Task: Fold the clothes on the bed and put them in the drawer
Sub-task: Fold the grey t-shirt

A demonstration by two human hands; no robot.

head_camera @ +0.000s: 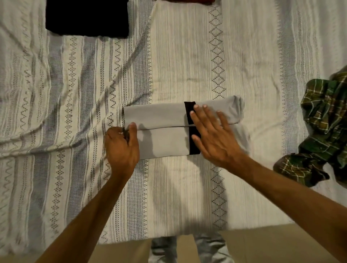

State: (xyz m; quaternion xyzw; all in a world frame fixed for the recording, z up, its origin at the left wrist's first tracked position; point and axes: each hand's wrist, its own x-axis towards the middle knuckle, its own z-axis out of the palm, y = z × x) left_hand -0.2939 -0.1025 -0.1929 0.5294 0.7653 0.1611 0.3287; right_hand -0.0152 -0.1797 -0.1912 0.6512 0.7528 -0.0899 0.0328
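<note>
A grey garment with a black band lies folded into a long rectangle in the middle of the bed. My left hand grips its left end, thumb on top and fingers curled under the edge. My right hand lies flat with straight, spread fingers on the black band and the garment's right part. A crumpled green plaid shirt sits at the bed's right edge. A folded black garment lies at the far left of the bed.
The bed is covered by a white sheet with grey woven stripes, wrinkled on the left. A sliver of red cloth shows at the top edge. The near bed edge and tan floor run along the bottom, with my legs there.
</note>
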